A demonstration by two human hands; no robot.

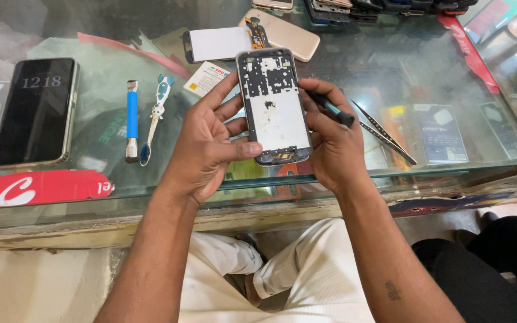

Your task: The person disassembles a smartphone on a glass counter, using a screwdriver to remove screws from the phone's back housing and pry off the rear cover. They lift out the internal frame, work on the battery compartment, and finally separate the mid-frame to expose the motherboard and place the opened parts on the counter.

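Both hands hold an opened phone frame upright over the glass counter, its inner metal plate and dark circuit area facing me. My left hand grips its left edge, thumb across the lower front. My right hand grips the right edge and also pinches a dark-handled screwdriver between its fingers, the handle pointing right.
On the glass counter lie a black phone at far left, a blue-handled tool, a small toothbrush, tweezers, a phone part with white panel, a gold back cover and a card. More phones are stacked at the far edge.
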